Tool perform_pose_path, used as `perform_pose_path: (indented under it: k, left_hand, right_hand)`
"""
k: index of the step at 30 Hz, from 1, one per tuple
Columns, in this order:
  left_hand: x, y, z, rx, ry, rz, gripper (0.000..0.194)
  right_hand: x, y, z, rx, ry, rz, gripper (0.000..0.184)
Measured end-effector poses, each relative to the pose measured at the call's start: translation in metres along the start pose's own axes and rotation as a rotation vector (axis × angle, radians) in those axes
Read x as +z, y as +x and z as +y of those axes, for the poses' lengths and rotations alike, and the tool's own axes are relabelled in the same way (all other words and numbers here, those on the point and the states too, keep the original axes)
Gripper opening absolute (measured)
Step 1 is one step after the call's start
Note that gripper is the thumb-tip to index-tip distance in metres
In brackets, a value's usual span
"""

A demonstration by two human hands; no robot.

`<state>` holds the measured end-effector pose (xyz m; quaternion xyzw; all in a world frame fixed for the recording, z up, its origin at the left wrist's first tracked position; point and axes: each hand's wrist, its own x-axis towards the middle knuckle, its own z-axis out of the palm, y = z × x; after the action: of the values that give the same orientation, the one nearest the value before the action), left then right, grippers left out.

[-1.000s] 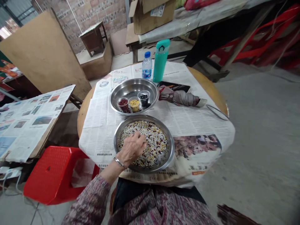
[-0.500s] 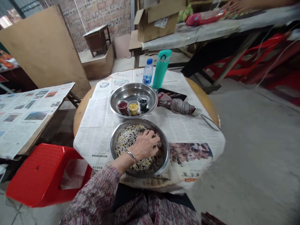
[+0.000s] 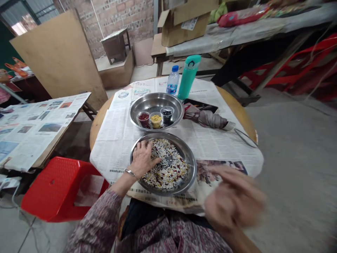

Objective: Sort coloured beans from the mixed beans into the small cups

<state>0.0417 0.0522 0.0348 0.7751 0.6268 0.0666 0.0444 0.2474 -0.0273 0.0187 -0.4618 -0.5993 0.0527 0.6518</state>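
While three clear plastic cups [image 3: 156,125] separately hold red, yellow and black beans [image 3: 156,118], multicoloured grains [image 3: 168,177] lie mixed in a round silver steel bowl [image 3: 192,161] beneath a wide-spread left hand [image 3: 141,160] (blurred right hand [image 3: 234,200], grip unclear).

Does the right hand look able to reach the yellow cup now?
Probably yes. The yellow cup is uncovered, and the left hand, in the near bowl, leaves the way free. The right hand would best come from above, since the red cup and black cup flank it.
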Motion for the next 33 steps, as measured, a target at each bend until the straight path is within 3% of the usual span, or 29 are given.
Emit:
perform_pose_path:
  k: [1,5,8,14,19,22,28,31,33]
  left_hand:
    - [0.003,0.008,0.004,-0.018,-0.017,-0.021,0.060]
    - [0.010,0.022,0.020,0.028,-0.141,-0.154,0.021]
    - [0.002,0.005,0.023,0.152,-0.183,-0.240,0.017]
    - [-0.021,-0.052,0.009,0.373,-0.158,-0.357,0.015]
    - [-0.013,-0.056,0.009,0.372,-0.110,-0.432,0.020]
    - [-0.003,-0.041,0.016,0.338,-0.107,-0.343,0.023]
    - [0.008,-0.009,0.014,0.250,-0.180,0.017,0.027]
    - [0.005,-0.001,0.009,0.164,-0.122,0.070,0.030]
    - [0.002,0.005,0.008,0.097,-0.042,0.026,0.051]
  right_hand:
    - [0.005,-0.001,0.005,-0.010,-0.021,-0.004,0.026]
    - [0.024,-0.016,0.027,0.128,-0.133,-0.113,0.024]
    - [0.031,-0.030,0.033,0.227,-0.105,-0.179,0.026]
    - [0.032,-0.034,0.032,0.218,-0.073,-0.248,0.028]
    - [0.034,-0.034,0.034,0.213,-0.063,-0.242,0.028]
    - [0.034,-0.035,0.034,0.215,-0.060,-0.240,0.028]
    - [0.034,-0.033,0.033,0.211,-0.071,-0.230,0.028]
    - [0.034,-0.033,0.033,0.203,-0.073,-0.238,0.027]
    - [0.034,-0.033,0.033,0.199,-0.074,-0.243,0.027]
